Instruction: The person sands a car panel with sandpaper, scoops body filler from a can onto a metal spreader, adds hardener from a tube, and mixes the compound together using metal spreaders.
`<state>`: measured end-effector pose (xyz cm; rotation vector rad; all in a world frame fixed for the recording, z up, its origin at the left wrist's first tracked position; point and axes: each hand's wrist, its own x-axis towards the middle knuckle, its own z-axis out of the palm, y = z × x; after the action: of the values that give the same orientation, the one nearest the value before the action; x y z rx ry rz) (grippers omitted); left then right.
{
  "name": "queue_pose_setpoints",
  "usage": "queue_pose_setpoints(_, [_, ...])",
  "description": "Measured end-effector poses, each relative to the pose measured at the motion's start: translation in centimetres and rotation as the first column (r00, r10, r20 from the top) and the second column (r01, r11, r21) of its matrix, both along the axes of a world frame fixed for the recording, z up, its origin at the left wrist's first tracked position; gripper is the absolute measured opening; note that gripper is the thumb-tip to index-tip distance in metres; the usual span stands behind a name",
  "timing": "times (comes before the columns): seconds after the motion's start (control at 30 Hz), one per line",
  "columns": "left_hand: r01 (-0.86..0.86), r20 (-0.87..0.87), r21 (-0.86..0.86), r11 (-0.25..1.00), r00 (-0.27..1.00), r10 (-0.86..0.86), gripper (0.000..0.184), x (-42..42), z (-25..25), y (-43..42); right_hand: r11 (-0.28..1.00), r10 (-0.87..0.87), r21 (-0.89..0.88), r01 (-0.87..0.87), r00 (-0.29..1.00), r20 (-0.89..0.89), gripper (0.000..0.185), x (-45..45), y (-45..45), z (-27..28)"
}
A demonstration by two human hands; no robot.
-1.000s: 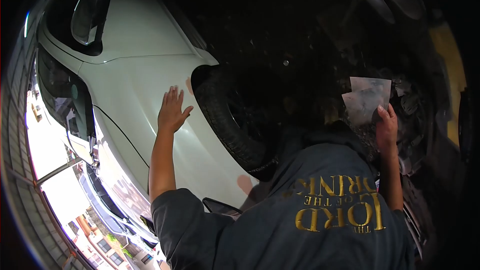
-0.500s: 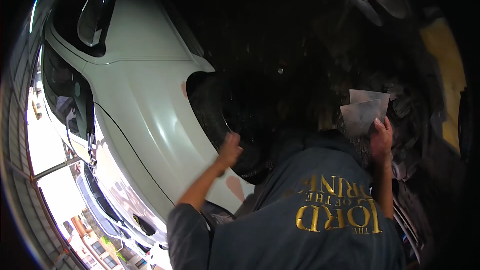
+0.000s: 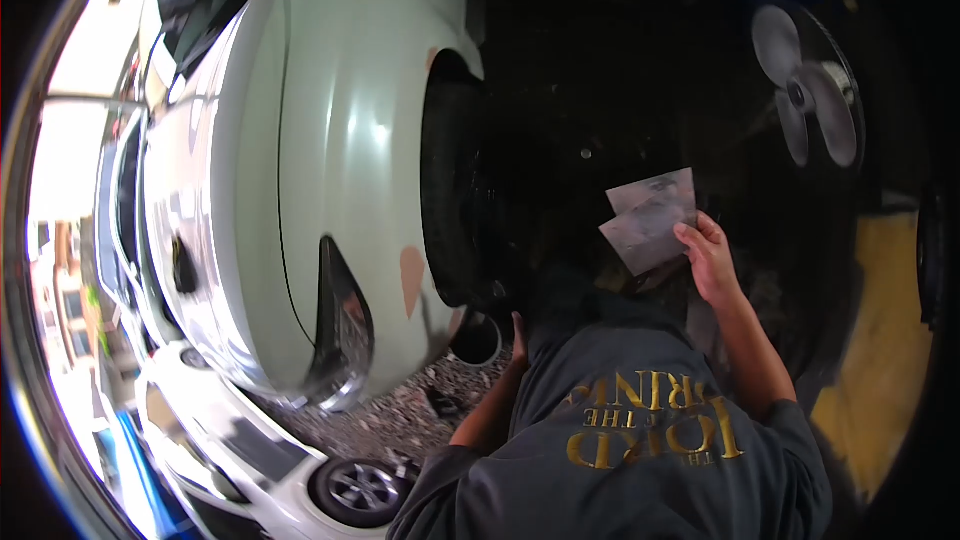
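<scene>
My right hand (image 3: 708, 252) pinches two thin, overlapping grey sheets (image 3: 652, 220) by their edge, thumb on top. They fan out to the left, away from the fingers. Low beside the dark shirt is my left hand (image 3: 518, 338), mostly hidden by the body, so its fingers do not show clearly. To its left stands a white car (image 3: 335, 140), nearest at its front wheel arch. Peach-coloured patches mark the paint, one being a pointed patch (image 3: 411, 280) between the headlight (image 3: 345, 325) and the dark wheel (image 3: 455, 200).
A fan (image 3: 797, 95) with pale blades is at the upper right. Below it lies a yellow panel (image 3: 880, 330). A round dark container (image 3: 477, 342) sits on gravelly ground (image 3: 380, 425) near the car's front. Another white car (image 3: 235, 440) is at the lower left.
My view has swung toward the car's front, bringing the headlight and gravel into sight. My left hand has dropped from the wheel arch to beside my body. The sheets stay in my right hand.
</scene>
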<state>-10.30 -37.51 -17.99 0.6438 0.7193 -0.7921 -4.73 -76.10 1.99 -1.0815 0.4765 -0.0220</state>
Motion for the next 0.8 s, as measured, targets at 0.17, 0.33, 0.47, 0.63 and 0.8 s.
queue_pose_setpoints(0.17, [-0.317, 0.337, 0.588, 0.744, 0.932, 0.131, 0.083, -0.7, -3.3, -1.8, 0.978, 0.21, 0.028, -0.209, 0.975, -0.072, 0.015, 0.8, 4.4, 1.4])
queue_pose_setpoints(0.33, [0.025, 0.515, 0.015, 1.0, 0.857, -0.029, 0.072, -0.3, 8.6, -2.8, 0.939, 0.309, 0.202, -0.277, 0.939, -0.149, 0.02, -3.2, 9.5, -0.5])
queue_pose_setpoints(0.47, [0.166, 0.585, -0.01, 0.986, 0.801, -0.129, 0.075, -6.2, 15.7, -1.2, 0.881, 0.437, 0.3, -0.366, 0.873, -0.217, 0.023, -7.2, 15.1, -0.9])
queue_pose_setpoints(0.63, [-0.207, 0.345, 0.031, 0.978, 0.921, 0.184, 0.057, -15.8, 17.1, 4.3, 0.783, 0.612, 0.333, -0.526, 0.748, -0.257, 0.026, -14.7, 23.4, -2.4])
queue_pose_setpoints(0.8, [-0.209, 0.564, 0.694, 0.689, 0.752, -0.34, 0.042, -25.1, 12.7, 10.4, 0.624, 0.773, 0.406, -0.667, 0.601, -0.201, 0.028, -21.5, 28.1, -4.7])
